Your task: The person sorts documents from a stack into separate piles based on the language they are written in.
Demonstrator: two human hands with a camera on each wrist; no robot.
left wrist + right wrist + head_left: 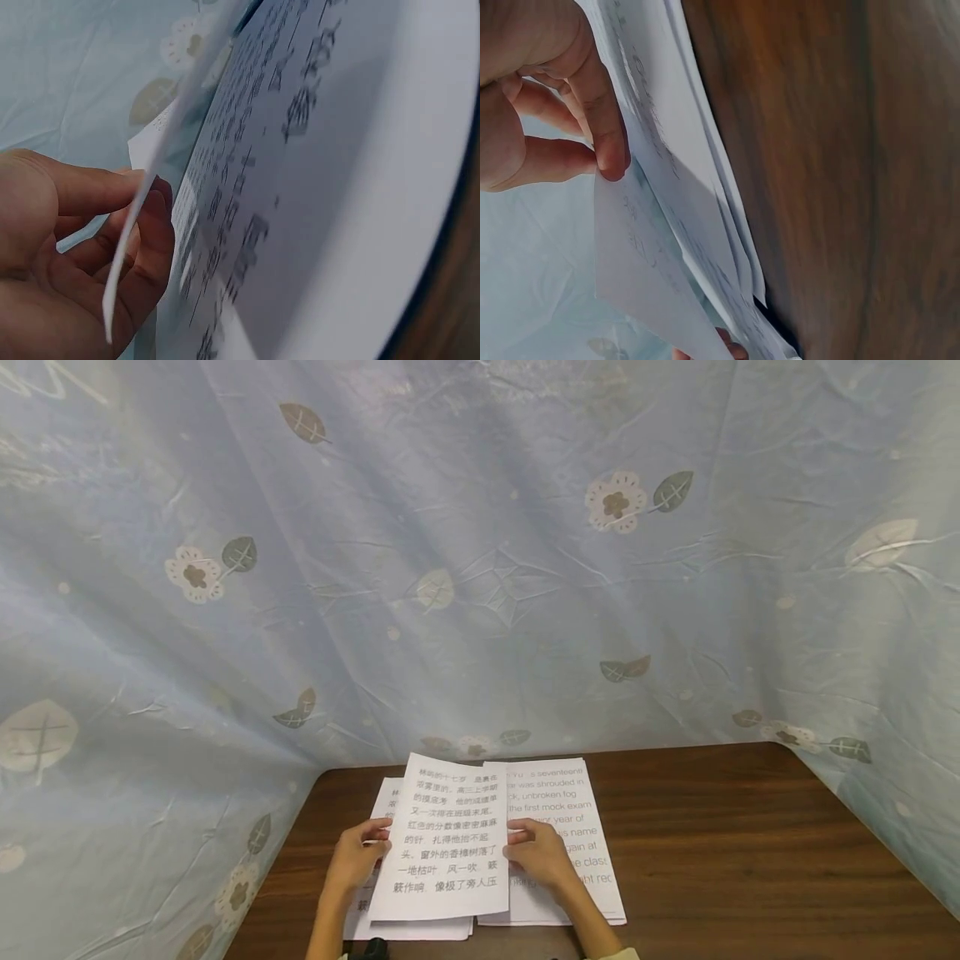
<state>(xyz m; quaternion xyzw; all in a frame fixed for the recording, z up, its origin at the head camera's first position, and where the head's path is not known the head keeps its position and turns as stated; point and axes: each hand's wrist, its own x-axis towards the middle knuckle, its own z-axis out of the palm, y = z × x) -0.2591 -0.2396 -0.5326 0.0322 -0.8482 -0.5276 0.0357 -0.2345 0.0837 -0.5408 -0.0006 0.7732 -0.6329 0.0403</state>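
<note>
Between both hands a sheet of paper (447, 843) printed with Chinese text is held up, tilted above the papers on the table. My left hand (356, 860) pinches its left edge between thumb and fingers, plainly seen in the left wrist view. On the opposite edge, my right hand (542, 857) pinches the sheet the same way. Partly hidden beneath it lies a stack of Chinese-printed pages (420, 930) on the left. To the right, under my right hand, lies a stack of English-printed pages (562, 802), its left part covered by the raised sheet.
The dark brown wooden table (720, 843) extends to the right of the papers. A pale blue curtain (480, 560) with leaf and flower prints hangs behind the table and along its sides. A small black object (377, 948) shows at the bottom, by the left wrist.
</note>
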